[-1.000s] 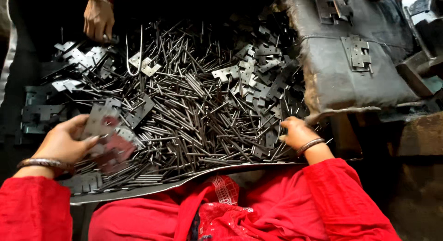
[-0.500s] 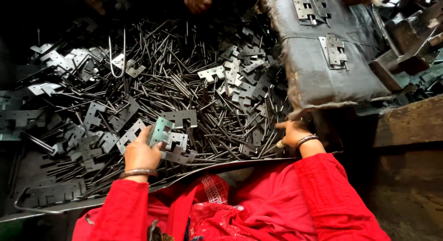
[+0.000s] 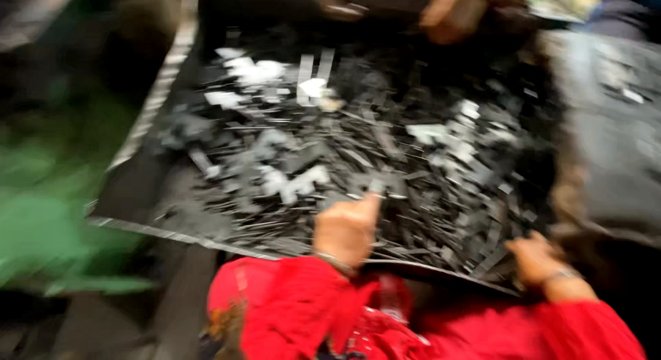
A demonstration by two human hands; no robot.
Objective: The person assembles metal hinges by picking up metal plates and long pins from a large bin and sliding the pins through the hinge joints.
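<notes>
The head view is badly blurred by motion. A heap of thin dark metal rods and flat grey metal brackets [image 3: 358, 153] covers a metal sheet tray [image 3: 172, 229]. My left hand [image 3: 348, 228], in a red sleeve, is at the near edge of the heap with its fingers curled and one fingertip raised against a small dark piece. The blur hides whether it holds that piece. My right hand [image 3: 533, 258] rests at the heap's near right edge, bracelet on the wrist, with its grip unclear.
Another person's hand [image 3: 447, 15] reaches in at the far side of the tray. A grey sack-like cushion [image 3: 613, 139] lies to the right. A green blur [image 3: 48, 222] fills the left, beyond the tray's edge.
The camera has swung left, so the tray now sits right of centre. My left hand has moved right to the middle of the near edge. My right hand stays at the near right edge.
</notes>
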